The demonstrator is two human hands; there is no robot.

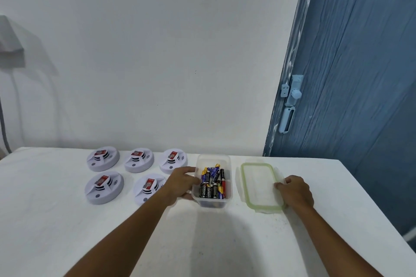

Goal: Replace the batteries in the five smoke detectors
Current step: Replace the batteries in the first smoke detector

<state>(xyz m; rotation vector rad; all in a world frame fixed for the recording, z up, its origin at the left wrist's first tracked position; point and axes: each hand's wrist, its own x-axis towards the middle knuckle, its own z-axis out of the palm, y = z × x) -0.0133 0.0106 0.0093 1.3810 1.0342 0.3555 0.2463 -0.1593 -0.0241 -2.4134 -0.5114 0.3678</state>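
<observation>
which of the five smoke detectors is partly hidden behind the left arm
The front right smoke detector, nearest the battery box; the left hand and wrist overlap its right edge. The other four show whole.

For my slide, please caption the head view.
Left hand holds open battery container, right hand holds its lid, beside five smoke detectors.

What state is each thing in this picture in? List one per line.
Battery box: open, holding loose batteries.
Lid: off, flat on the table right of the box.
Five smoke detectors: on the table, each showing a red battery.
Left hand: gripping the box's side.
Right hand: gripping the lid's edge.
Door: closed.
</observation>
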